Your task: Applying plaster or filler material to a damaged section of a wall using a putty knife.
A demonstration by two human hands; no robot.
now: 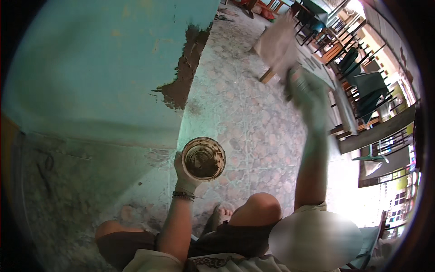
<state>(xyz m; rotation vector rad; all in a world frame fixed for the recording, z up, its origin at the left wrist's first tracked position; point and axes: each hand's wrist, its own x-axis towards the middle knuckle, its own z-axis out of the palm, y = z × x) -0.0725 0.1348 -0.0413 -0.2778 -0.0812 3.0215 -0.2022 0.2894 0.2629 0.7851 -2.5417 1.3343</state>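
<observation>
My left hand [183, 174] is wrapped round the side of a round tub [204, 139], its mouth turned up toward me. Brown paste [202, 165] coats its inner wall and lies at the bottom. To the left rises a pale turquoise wall [104, 68]. Along its right-hand edge runs a ragged brown patch [183, 75]. My right hand [310, 90] is out at the right, away from the wall and smeared by motion. Something dark shows at its fingers, too blurred to name. Beyond it is a blurred beige shape [277, 43]; whether the hand touches it, I cannot tell.
Patterned floor tiles [253, 149] spread around my bare foot [223, 213] and bent knees. A small wooden block or leg [267, 76] shows below the beige shape. At the right stand a low wooden table [344, 109] and several stacked chairs [371, 86]. Red items [263, 11] lie far back.
</observation>
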